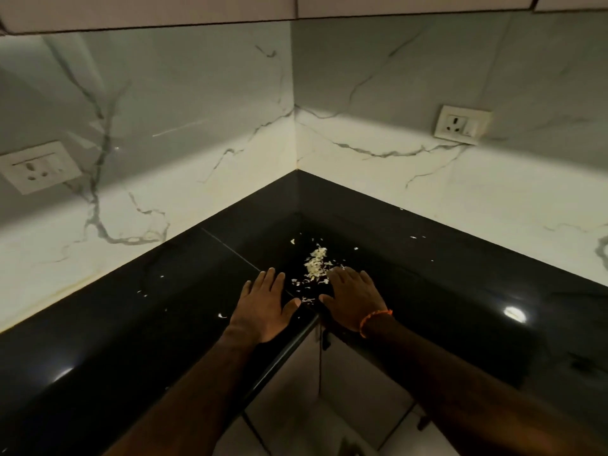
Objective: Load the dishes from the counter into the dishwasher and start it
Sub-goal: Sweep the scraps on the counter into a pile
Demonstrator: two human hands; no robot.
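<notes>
No dishes or dishwasher in view, so can't tell where they are; only a black L-shaped corner table (184, 291) with a pile of pale food scraps (316, 264) near its inner corner. Scraps sit between both hands, slightly beyond the fingertips, with loose flecks scattered toward the back corner and a few off to the left and along the right back strip. Left hand (263, 307) lies flat, palm down, fingers straight and spread, thumb pointing right toward the scraps; holds nothing. Right hand (353, 297) is likewise flat, palm down, fingers straight, fingertips touching the near edge of the pile; holds nothing. Orange wristband (375, 320) on the right wrist. Both hands sit just behind the table's front edge (279, 360), which bends inward here at the inside corner; the thumbs are near that bend. A seam in the slab runs diagonally from back left to under the left hand. Behind the pile, bare black surface up to a low black upstand, then white marble wall (362, 179) on both sides meeting at the corner. Left socket (36, 167) and right socket (462, 125) are on the walls, well apart from the hands. Upper cabinet underside (148, 11) spans the top. Below the front edge, pale cabinet doors (358, 373).
</notes>
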